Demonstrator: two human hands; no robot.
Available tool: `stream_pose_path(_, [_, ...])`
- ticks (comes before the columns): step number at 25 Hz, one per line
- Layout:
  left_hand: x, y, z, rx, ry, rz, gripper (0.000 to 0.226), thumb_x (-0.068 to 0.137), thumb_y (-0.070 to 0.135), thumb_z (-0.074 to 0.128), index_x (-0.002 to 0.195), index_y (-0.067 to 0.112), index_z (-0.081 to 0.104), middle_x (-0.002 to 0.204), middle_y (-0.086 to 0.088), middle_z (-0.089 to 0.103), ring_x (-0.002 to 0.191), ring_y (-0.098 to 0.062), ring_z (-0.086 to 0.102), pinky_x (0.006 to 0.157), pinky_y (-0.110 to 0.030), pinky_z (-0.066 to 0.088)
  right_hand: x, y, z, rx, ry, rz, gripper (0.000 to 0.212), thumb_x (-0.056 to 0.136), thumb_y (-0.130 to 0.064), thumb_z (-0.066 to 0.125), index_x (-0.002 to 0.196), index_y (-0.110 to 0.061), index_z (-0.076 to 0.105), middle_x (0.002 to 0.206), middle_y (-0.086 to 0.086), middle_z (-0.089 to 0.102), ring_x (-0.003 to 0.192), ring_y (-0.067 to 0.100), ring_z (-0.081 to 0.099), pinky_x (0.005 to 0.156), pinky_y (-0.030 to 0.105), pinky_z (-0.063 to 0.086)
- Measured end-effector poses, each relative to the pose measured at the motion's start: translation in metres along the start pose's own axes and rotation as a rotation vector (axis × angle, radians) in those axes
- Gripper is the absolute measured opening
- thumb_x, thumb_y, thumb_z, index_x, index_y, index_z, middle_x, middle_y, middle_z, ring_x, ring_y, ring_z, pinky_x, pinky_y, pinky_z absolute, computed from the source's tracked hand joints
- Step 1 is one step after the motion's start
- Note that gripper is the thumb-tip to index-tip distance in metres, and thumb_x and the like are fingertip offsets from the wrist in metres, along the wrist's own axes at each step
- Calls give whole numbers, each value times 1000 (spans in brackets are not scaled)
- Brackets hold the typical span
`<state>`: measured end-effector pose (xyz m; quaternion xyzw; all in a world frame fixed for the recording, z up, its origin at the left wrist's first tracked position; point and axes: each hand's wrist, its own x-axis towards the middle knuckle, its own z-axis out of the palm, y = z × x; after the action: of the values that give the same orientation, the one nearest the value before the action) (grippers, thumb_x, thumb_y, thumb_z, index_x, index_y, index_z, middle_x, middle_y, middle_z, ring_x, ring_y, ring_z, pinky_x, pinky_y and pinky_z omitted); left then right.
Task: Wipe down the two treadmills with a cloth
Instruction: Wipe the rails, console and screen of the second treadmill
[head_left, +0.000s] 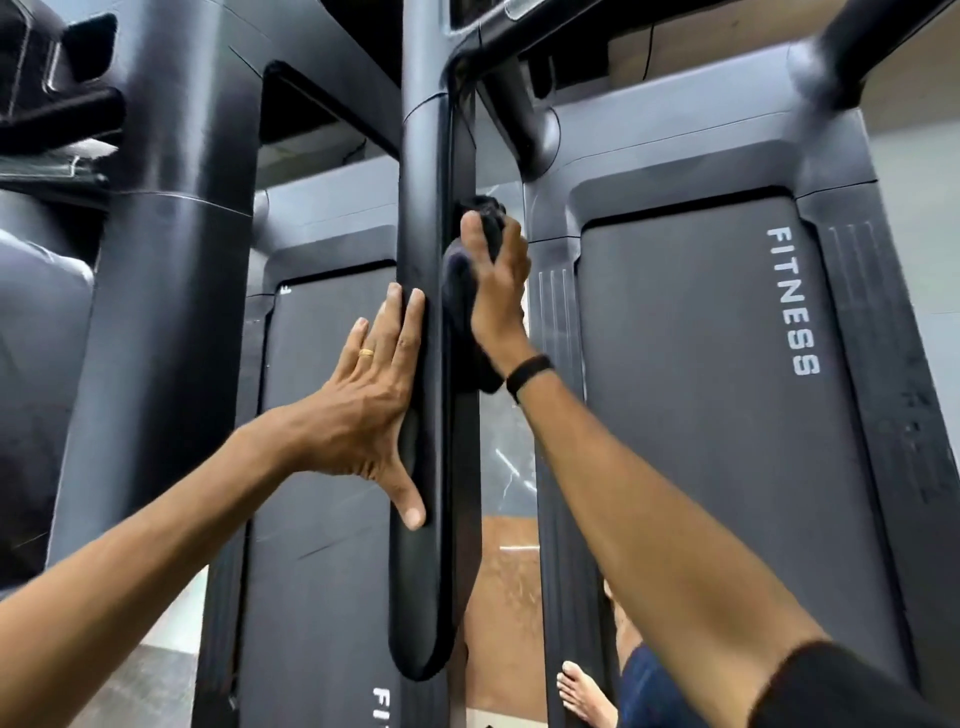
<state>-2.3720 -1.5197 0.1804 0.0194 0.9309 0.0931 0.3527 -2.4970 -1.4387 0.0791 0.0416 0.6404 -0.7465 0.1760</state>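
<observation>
Two dark grey treadmills stand side by side: the left treadmill (317, 467) and the right treadmill (717, 395), whose belt reads FITNESS. A black padded handrail (421, 218) runs down the middle of the view between them. My left hand (374, 410) lies flat against the handrail's left side, fingers straight. My right hand (496, 280) grips a dark cloth (460, 291) and presses it against the handrail's right side. Part of the cloth hangs below my wrist.
Another thick black handrail (171, 249) stands at the left. A second rail (872, 31) angles off at the top right. Brown floor (506, 613) shows in the gap between the treadmills, with my bare foot (582, 691) at the bottom.
</observation>
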Motion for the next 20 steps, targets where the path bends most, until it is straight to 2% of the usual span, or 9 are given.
stream_pose_path(2, [-3,1,-1,-19,-7,9,177,24,95,64,138,20,-49,147,-5,-53,139,-25,-44,121,-50,-15,36,19,0,172,-5,252,58,96,-53,50,134,-8,48,135,17,52,129,31,46,103,31,35])
stream_pose_path(4, [0,-5,-13,-146,87,-2,163,35,93,67,151,22,-22,160,2,-25,150,-23,-20,124,-51,-3,16,34,-6,243,-66,422,52,104,-44,41,140,-7,44,141,17,51,132,28,47,94,21,34])
stream_pose_path(6, [12,-7,-33,-401,289,-115,111,61,86,55,145,26,13,151,7,14,146,-17,15,122,-53,18,-28,42,-12,136,-54,531,51,104,-50,39,136,-12,45,136,14,54,127,27,50,95,27,36])
stream_pose_path(8, [44,-4,-50,-598,511,-230,77,79,75,33,138,26,24,140,8,25,136,-10,27,119,-50,24,-70,23,-17,-12,19,369,59,95,-64,40,126,-15,50,126,9,57,121,27,52,100,38,41])
stream_pose_path(10, [80,8,-60,-598,704,-247,78,85,69,21,144,19,26,141,4,27,135,-11,29,119,-50,22,-53,-2,-12,-113,57,93,56,94,-61,42,124,-16,52,121,7,58,117,24,51,99,39,42])
stream_pose_path(12, [108,16,-65,-635,821,-233,85,87,67,17,150,12,25,152,-2,28,142,-15,27,120,-50,18,10,-25,2,-147,36,-28,47,99,-53,45,127,-15,51,125,10,56,118,26,50,98,40,41])
stream_pose_path(16, [120,10,-59,-577,805,-207,84,90,64,14,158,16,12,167,1,8,150,-2,2,125,-45,-2,127,0,22,79,-35,253,43,103,-44,45,133,-13,49,129,12,54,128,35,48,109,47,37])
stream_pose_path(18, [120,11,-56,-551,792,-188,80,92,61,12,159,18,11,167,5,4,145,10,-3,124,-45,-7,119,13,21,207,-62,448,41,105,-42,43,134,-13,50,122,6,55,129,33,51,111,45,38])
stream_pose_path(20, [124,8,-54,-553,830,-179,79,94,62,11,158,16,15,167,4,8,146,11,-2,123,-45,-7,80,13,17,84,-53,457,48,104,-47,39,136,-13,48,123,5,55,124,28,50,107,41,38])
